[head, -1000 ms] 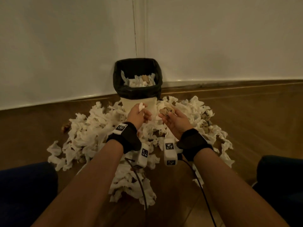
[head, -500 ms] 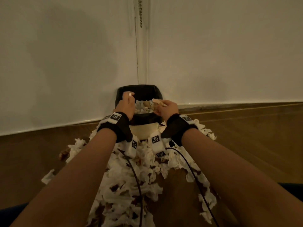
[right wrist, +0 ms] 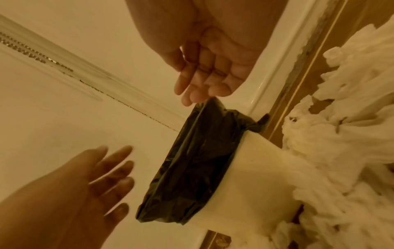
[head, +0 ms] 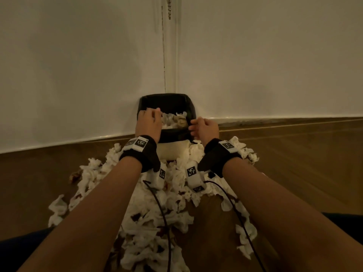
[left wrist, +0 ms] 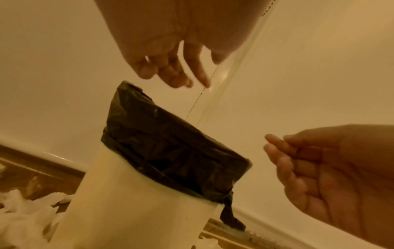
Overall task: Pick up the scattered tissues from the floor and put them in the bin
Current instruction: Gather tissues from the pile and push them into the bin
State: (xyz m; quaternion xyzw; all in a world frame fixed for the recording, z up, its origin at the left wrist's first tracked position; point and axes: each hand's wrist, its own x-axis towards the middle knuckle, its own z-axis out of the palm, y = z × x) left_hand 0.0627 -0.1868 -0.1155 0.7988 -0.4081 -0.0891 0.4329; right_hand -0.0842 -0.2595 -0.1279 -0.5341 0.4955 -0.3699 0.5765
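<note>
From the head view, both arms reach forward to a bin (head: pixel 172 152) that stands on the wooden floor (head: pixel 294 163) in the corner where two white walls (head: pixel 78 65) meet. The bin has a pale body and a black bag (head: pixel 167 99) folded over its rim. Crumpled tissues (head: pixel 172 121) lie inside it, filling it near to the top. The left hand (head: pixel 148 122) hangs over the left side of the opening, fingers spread and holding nothing. The right hand (head: pixel 205 127) is at the bin's right front corner, fingers loosely bent and empty. Many more scattered tissues (head: pixel 153 222) lie on the floor in a broad heap in front of the bin and under both arms. Each wrist wears a black band (head: pixel 141 152) with white marker tags, and dark cables (head: pixel 163 216) trail back from them.

In the left wrist view, the left hand (left wrist: pixel 170 55) hovers above the bag's rim (left wrist: pixel 170 144), its grip slack with fingers pointing down, empty. The right hand (left wrist: pixel 330 176) shows at the right, palm open.

In the right wrist view, the right hand (right wrist: pixel 213 70) has its fingertips (right wrist: pixel 187 99) at the bag's edge (right wrist: pixel 196 160), touching or just above it; its grip is loose and empty. The left hand (right wrist: pixel 85 185) is spread, somewhat blurred. Tissues (right wrist: pixel 341 134) are piled against the bin's side.
</note>
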